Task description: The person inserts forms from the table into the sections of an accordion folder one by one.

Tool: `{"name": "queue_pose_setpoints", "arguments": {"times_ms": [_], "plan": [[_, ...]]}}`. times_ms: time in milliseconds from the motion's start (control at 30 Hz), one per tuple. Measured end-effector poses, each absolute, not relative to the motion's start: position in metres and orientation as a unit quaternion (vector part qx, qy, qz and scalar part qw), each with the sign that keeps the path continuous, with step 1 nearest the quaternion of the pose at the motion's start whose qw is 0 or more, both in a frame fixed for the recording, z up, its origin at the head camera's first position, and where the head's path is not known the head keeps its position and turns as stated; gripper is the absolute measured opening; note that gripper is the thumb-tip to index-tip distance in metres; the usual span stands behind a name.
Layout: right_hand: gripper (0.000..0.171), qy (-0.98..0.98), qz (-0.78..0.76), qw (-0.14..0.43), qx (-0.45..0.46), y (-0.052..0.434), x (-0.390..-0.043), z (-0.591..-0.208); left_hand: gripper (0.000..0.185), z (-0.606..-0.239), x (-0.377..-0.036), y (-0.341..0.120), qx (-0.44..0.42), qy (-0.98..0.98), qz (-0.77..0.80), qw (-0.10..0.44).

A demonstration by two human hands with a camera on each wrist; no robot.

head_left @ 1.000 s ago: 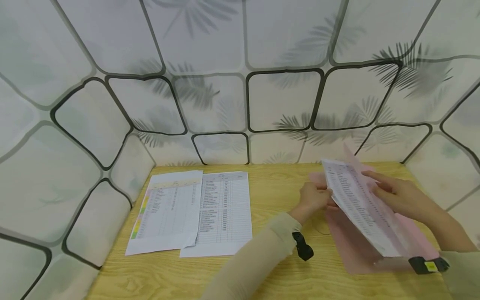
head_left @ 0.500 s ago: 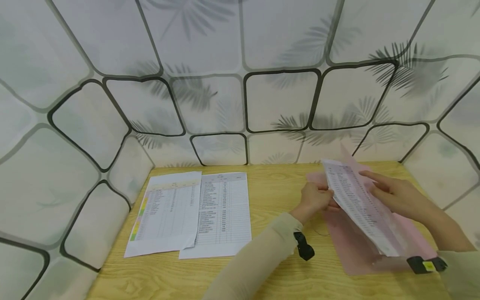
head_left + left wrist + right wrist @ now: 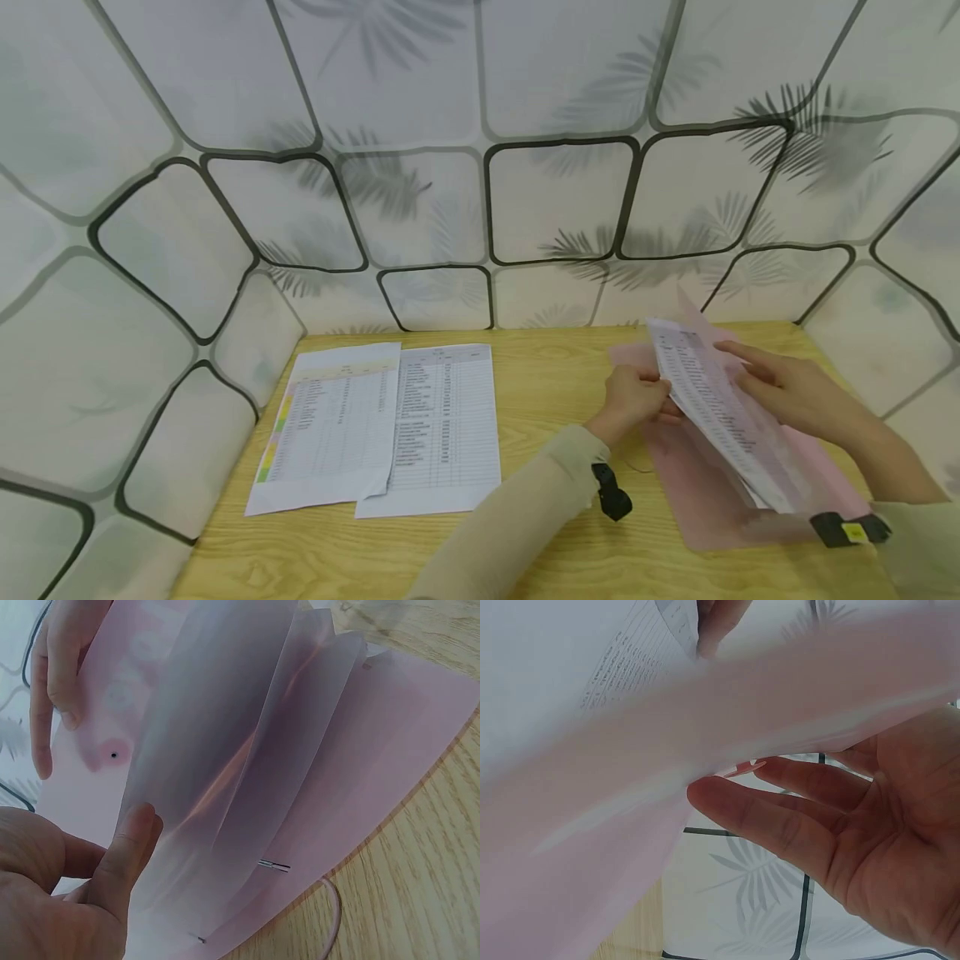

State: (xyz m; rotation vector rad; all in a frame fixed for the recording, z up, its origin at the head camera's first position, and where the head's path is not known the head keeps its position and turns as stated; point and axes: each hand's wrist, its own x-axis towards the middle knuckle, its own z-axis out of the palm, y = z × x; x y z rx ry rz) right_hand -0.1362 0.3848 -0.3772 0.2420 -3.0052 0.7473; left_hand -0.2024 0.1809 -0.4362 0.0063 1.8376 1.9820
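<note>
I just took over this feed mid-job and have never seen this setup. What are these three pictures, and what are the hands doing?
No machine here: a person works with bare hands, wearing three cameras. The wide picture comes from the head, looking down at a wooden table inside patterned walls. The other two come from the wrists, very close up. On the table's left lie two printed sheets, overlapping. On the right lies a pink folder with clear sleeves. The left hand pinches the edge of a printed page standing up from the folder; its thumb presses a sleeve. The right hand rests with straight fingers against the page's other side.
</note>
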Motion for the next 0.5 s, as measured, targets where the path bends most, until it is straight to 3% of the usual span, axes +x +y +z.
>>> {"name": "queue_pose_setpoints", "arguments": {"times_ms": [500], "plan": [[0.052, -0.966, 0.244, 0.022, 0.087, 0.3809, -0.1358, -0.3779, 0.013, -0.4423, -0.2023, 0.1841, 0.022, 0.701, 0.684, 0.199]]}}
